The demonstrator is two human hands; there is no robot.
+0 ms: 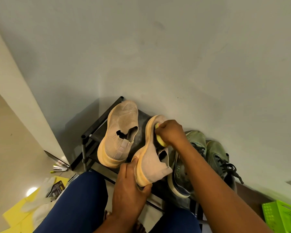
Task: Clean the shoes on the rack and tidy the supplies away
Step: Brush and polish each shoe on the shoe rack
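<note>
Two beige knit slip-on shoes with pale orange soles are on the top shelf of a black shoe rack (pixel 91 132). The left shoe (pixel 119 132) rests flat on the shelf. My left hand (pixel 129 185) grips the heel of the right beige shoe (pixel 151 167) and tilts it on its side. My right hand (pixel 170 132) holds a yellow sponge (pixel 160 140) pressed against that shoe's toe area; most of the sponge is hidden under my fingers. A pair of dirty green lace-up sneakers (pixel 215 158) sits on the rack to the right.
A grey wall stands right behind the rack. A lime green plastic basket (pixel 282 216) is at the lower right. On the floor at the lower left lie yellow sheets (pixel 15 214), clear plastic gloves (pixel 40 200), a dark packet (pixel 57 189) and a small white-yellow tool (pixel 59 169). My knees in blue trousers (pixel 77 202) are below.
</note>
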